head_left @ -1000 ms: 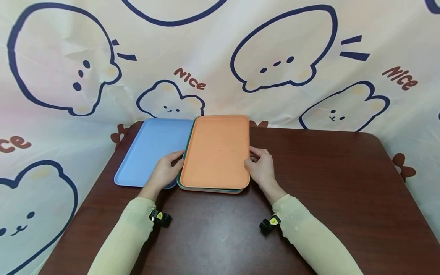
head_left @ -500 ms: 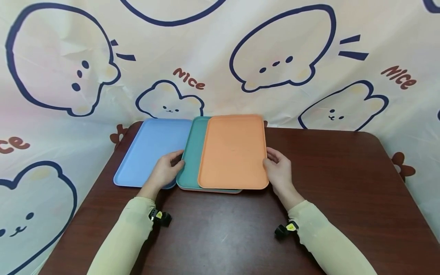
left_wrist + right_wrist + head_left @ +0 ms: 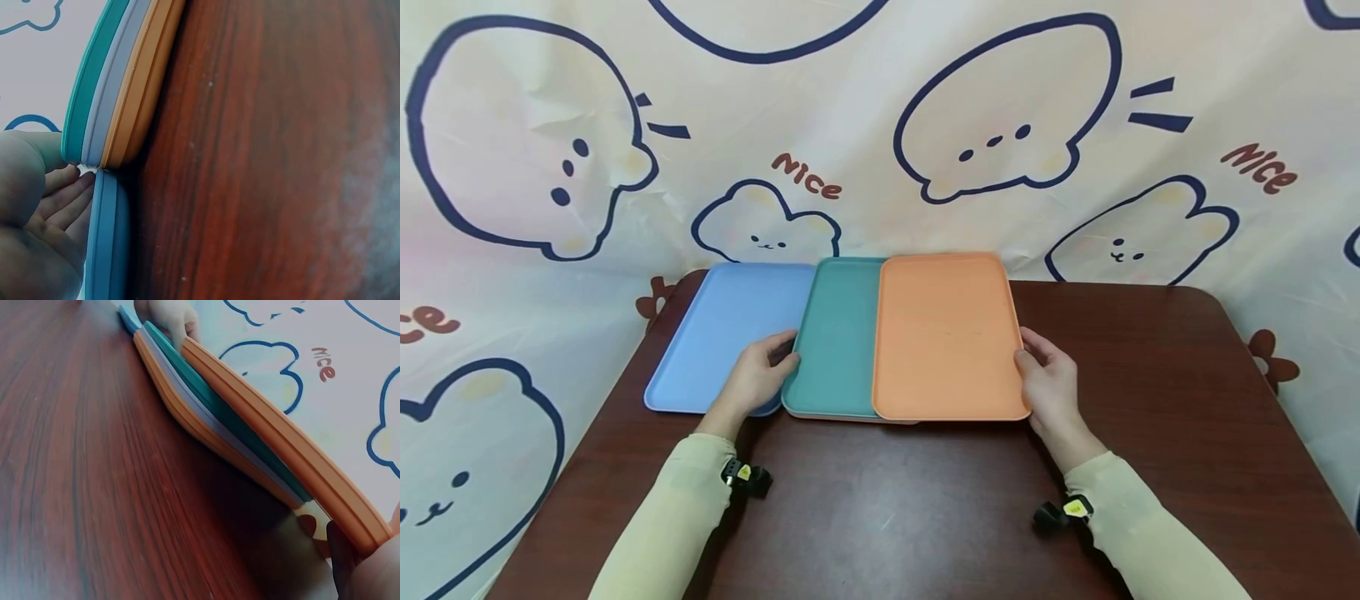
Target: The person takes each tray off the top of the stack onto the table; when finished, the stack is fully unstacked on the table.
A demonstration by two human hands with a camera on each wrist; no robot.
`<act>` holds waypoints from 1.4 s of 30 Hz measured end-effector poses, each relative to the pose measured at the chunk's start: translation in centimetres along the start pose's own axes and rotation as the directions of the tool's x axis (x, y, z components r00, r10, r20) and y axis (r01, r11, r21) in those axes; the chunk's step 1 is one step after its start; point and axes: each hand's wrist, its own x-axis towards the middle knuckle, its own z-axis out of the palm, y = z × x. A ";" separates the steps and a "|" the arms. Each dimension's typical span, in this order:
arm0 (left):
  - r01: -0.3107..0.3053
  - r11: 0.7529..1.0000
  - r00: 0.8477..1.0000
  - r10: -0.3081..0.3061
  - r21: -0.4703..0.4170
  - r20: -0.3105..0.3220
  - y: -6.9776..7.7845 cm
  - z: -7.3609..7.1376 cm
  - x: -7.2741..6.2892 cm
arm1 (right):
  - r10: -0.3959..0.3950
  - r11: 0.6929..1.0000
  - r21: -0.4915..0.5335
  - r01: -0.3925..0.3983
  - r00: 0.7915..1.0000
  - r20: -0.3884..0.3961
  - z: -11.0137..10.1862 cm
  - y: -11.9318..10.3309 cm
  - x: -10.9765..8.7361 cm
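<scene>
The right hand (image 3: 377, 572) holds the upper orange tray (image 3: 287, 450) by its near end, which reaches past the stack.
Below this tray one can see, in order, the edges of a teal tray (image 3: 212, 399), a lavender tray (image 3: 215, 423) and a lower orange tray (image 3: 190, 417). At the far end is the left hand (image 3: 167, 317), with its thumb near the tray edges, and close to it a small part of a blue tray (image 3: 129, 319). The brown wooden table (image 3: 94, 475) fills the left side; behind stands a pale backdrop (image 3: 350, 419) with blue outlines.
</scene>
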 end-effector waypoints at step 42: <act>-0.002 1.000 1.000 0.002 -0.003 -0.006 0.1 0.0 0.1 | 0.081 0.996 0.051 -0.078 0.994 -0.071 -8.9 0.7 1.2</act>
